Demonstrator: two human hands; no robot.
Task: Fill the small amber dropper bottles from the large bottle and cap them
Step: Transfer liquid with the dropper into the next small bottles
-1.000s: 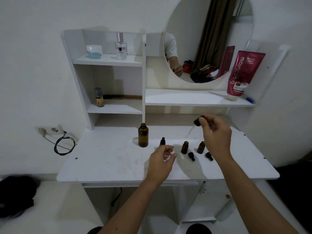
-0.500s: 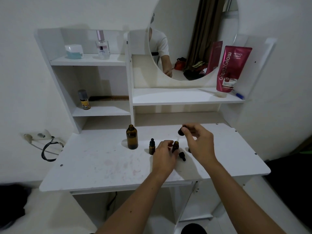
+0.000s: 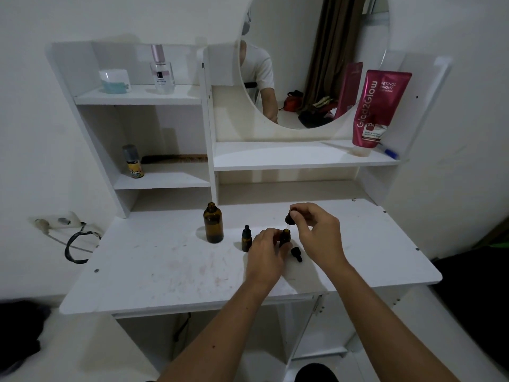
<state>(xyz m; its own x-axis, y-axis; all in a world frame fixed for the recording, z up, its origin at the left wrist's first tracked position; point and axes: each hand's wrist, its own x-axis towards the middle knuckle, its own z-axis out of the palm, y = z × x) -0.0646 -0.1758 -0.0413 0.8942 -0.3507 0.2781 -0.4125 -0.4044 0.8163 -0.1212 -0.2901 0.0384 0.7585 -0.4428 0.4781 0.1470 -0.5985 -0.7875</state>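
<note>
Amber small bottle gripped by left hand; right hand pinches dropper above its mouth

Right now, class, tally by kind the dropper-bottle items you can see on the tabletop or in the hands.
Large amber bottle: 1
Small amber dropper bottles: 2, one capped, one open in the left hand
Droppers off a bottle: 2, one in the right hand, one lying loose
Total: 5
</note>
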